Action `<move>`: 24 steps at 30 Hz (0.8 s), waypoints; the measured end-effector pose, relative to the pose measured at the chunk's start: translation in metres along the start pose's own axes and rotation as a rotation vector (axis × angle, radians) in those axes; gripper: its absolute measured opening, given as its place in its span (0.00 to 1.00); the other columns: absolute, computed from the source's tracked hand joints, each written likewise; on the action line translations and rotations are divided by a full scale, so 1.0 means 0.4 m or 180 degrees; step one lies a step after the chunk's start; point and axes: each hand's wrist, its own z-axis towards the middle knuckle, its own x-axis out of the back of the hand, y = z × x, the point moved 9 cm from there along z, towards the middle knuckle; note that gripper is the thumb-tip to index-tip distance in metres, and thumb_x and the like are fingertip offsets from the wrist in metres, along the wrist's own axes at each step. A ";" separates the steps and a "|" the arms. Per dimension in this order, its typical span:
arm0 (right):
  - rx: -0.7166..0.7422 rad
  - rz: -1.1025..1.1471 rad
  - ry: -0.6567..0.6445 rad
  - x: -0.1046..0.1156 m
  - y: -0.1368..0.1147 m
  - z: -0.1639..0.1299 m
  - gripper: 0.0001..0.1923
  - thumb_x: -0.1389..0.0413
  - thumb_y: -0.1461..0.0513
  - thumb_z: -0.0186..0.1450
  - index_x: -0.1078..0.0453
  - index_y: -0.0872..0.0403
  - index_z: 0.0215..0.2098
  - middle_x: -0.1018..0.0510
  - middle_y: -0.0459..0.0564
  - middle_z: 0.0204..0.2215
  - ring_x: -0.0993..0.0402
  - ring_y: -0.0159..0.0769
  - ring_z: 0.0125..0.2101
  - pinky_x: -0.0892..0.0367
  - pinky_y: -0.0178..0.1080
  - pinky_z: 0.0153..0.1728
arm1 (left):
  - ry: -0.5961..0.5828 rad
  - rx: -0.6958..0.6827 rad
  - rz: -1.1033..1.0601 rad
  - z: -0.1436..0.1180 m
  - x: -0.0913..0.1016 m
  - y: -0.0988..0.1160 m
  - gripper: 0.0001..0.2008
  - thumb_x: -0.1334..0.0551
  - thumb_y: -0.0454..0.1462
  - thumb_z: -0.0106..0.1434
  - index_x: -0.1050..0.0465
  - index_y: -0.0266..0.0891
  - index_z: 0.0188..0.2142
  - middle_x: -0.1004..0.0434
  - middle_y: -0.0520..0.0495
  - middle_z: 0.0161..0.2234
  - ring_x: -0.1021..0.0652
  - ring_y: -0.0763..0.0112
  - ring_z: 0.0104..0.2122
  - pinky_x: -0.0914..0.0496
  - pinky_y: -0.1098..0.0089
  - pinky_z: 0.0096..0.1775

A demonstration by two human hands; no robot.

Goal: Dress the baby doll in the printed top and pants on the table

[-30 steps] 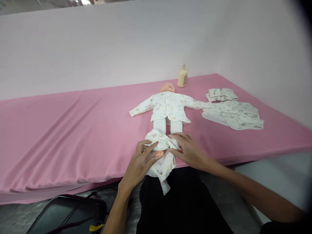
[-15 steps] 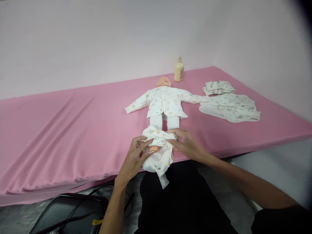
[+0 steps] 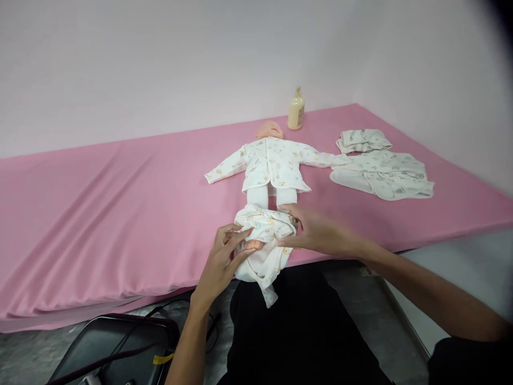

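Your left hand [image 3: 224, 256] and right hand [image 3: 316, 231] pinch the bunched trousers [image 3: 265, 235] at the doll [image 3: 272, 166]'s feet, low centre; legs bare.

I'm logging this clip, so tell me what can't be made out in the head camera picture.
- Doll's feet: covered by the bunched trousers and both hands, left hand, right hand.
- Bottle label: too small to read.
- Folded clothes: which garments cannot be told.
- Black case: cut off by the bottom edge.
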 end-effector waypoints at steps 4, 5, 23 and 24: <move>0.0152 -0.0775 -0.0334 0.020 -0.026 0.000 0.16 0.38 0.52 0.57 0.38 0.53 0.29 0.30 0.46 0.29 0.36 0.35 0.30 0.42 0.37 0.29 | 0.0211 -0.0227 0.0313 -0.006 0.001 0.013 0.20 0.43 0.40 0.70 0.36 0.54 0.61 0.41 0.46 0.56 0.31 0.67 0.54 0.33 0.62 0.57; 0.0286 -0.0845 -0.0314 0.021 -0.039 0.004 0.17 0.39 0.53 0.58 0.42 0.52 0.26 0.32 0.46 0.28 0.37 0.34 0.30 0.43 0.36 0.29 | 0.0270 -0.0289 0.0440 -0.009 0.000 0.016 0.20 0.43 0.40 0.70 0.36 0.53 0.61 0.41 0.45 0.56 0.30 0.66 0.53 0.32 0.62 0.56; 0.1068 0.0152 -0.0050 0.013 -0.157 0.068 0.12 0.46 0.54 0.68 0.39 0.53 0.33 0.42 0.39 0.24 0.49 0.27 0.24 0.52 0.34 0.26 | 0.1399 0.0013 -0.0117 -0.156 -0.069 0.170 0.21 0.37 0.34 0.64 0.34 0.48 0.56 0.28 0.44 0.49 0.26 0.63 0.50 0.29 0.58 0.52; 0.1112 0.0235 -0.0110 0.008 -0.169 0.071 0.12 0.46 0.54 0.68 0.38 0.53 0.33 0.42 0.39 0.24 0.49 0.27 0.24 0.51 0.34 0.26 | 0.1346 0.0265 -0.0392 -0.141 -0.069 0.169 0.19 0.37 0.36 0.65 0.33 0.46 0.55 0.27 0.44 0.50 0.25 0.63 0.49 0.29 0.59 0.52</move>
